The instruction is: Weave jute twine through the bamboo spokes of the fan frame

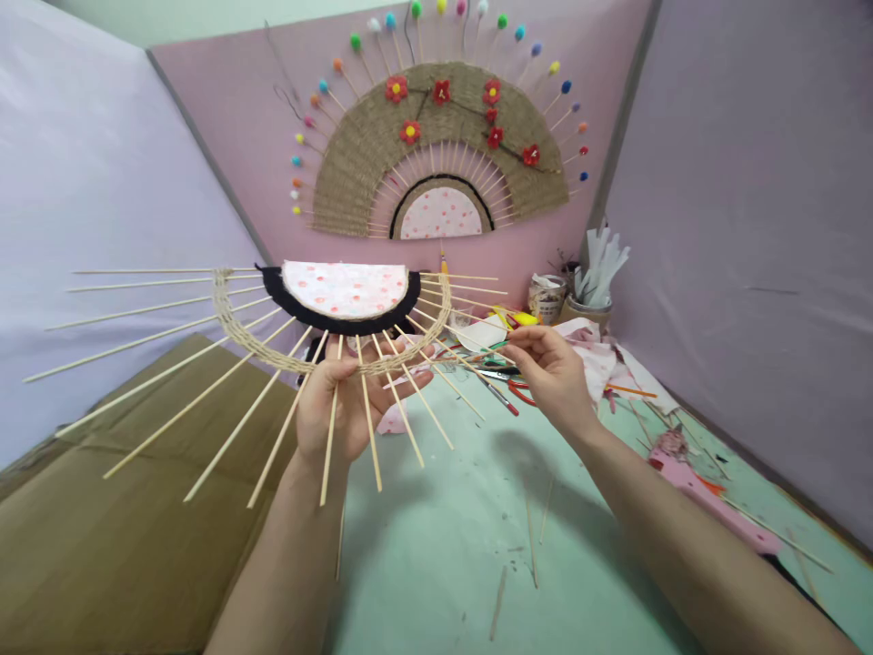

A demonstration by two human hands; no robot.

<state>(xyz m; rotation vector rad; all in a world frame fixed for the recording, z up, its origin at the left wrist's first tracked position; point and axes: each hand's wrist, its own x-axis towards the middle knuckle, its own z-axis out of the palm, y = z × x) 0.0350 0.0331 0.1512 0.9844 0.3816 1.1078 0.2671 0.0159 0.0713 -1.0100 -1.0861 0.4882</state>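
My left hand (341, 400) holds up a half-round frame from below, thumb in front of its sticks and fingers behind. The frame has a white centre with pink spots (345, 289), a black band (368, 326) around its curved edge and thin wooden sticks (225, 403) fanning outward and down. Twine (245, 344) is woven through the sticks in an arc. To the right, my right hand (542, 364) pinches the loose end of the twine between thumb and fingertips, with a strand stretched from the frame.
A large woven fan (347, 164) with flowers and coloured balls hangs on the pink wall. Scissors (522, 391), a brush (505, 400), cloth scraps and jars (546, 298) lie behind. Cardboard (170, 509) is at left; a pink glue gun (716, 505) and loose sticks are at right.
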